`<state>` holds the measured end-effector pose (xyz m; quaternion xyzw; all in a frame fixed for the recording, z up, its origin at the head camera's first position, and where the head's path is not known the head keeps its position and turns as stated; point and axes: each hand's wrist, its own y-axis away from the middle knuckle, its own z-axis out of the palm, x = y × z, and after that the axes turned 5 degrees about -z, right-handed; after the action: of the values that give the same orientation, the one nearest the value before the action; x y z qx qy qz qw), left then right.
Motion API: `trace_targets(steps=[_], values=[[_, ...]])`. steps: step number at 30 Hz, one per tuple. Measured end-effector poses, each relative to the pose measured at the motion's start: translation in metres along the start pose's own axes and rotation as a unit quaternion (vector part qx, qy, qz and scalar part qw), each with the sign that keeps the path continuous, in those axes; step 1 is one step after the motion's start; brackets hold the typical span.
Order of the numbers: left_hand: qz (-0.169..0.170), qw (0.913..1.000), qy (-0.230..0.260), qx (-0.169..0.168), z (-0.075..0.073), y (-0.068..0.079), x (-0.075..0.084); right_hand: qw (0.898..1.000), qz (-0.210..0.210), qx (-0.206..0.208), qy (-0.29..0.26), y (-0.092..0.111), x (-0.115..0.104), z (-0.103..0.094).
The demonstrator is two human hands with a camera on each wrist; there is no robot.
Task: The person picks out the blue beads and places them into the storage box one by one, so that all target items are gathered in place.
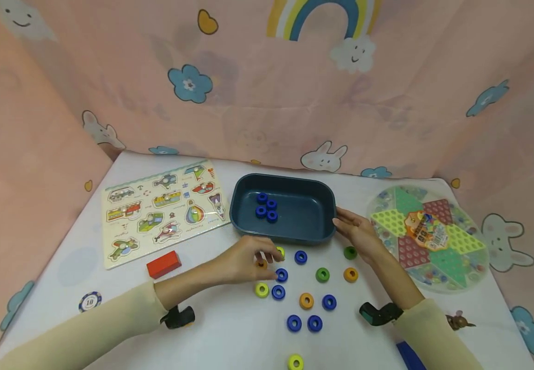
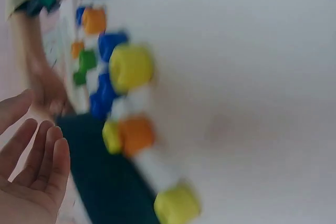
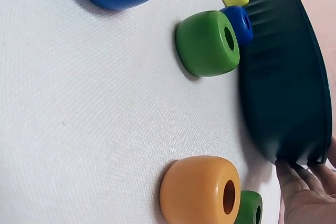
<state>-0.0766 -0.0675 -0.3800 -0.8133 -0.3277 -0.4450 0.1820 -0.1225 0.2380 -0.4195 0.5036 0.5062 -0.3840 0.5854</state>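
Over the loose ring-shaped beads, my left hand (image 1: 244,261) hovers with bent, parted fingers; in the left wrist view no bead shows in that hand (image 2: 34,166). A blue bead (image 1: 281,275) lies by its fingertips, and an orange bead (image 1: 261,264) is partly hidden under it. My right hand (image 1: 361,234) touches the right end of a dark teal tray (image 1: 290,239), its fingertips against the outer wall in the right wrist view. Inside the tray sit several blue beads (image 1: 271,204). Green beads (image 1: 322,275) and yellow beads (image 1: 261,290) are scattered on the white tabletop.
A picture puzzle board (image 1: 170,205) lies left of the tray, with a red block (image 1: 163,264) and a poker chip (image 1: 90,301) nearby. At the right is a round game board (image 1: 428,239). A small brown figure (image 1: 458,320) and a blue object (image 1: 410,356) lie near the right forearm.
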Motion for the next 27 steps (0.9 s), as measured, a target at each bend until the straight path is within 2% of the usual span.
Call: trace_targets(steps=[2, 6, 10, 14, 19, 23, 27], values=[[-0.004, 0.9996, -0.006, -0.026, 0.013, 0.003, -0.002, 1.000, 0.001, 0.001, 0.000, 0.000, 0.000, 0.000], [-0.013, 0.9960, -0.060, -0.065, 0.036, 0.010, -0.007, 1.000, 0.001, 0.001, -0.002, -0.001, 0.000, 0.001], [0.005, 0.9908, -0.124, -0.055, 0.047, 0.013, -0.008, 1.000, 0.003, 0.005, -0.003, -0.001, 0.000, 0.002], [0.017, 0.9857, -0.161, -0.046, 0.049, 0.014, -0.010, 1.000, 0.004, 0.007, -0.004, -0.001, 0.001, 0.002], [0.013, 0.9824, -0.168, -0.080, 0.053, 0.015, -0.015, 1.000, 0.002, 0.005, -0.007, 0.000, 0.002, 0.001], [0.019, 0.9847, -0.154, -0.080, 0.051, 0.013, -0.014, 1.000, -0.001, 0.004, -0.008, 0.000, 0.002, 0.001], [0.026, 0.9923, -0.108, -0.055, 0.037, 0.002, -0.005, 1.000, 0.000, 0.006, -0.009, 0.000, 0.002, 0.000]])
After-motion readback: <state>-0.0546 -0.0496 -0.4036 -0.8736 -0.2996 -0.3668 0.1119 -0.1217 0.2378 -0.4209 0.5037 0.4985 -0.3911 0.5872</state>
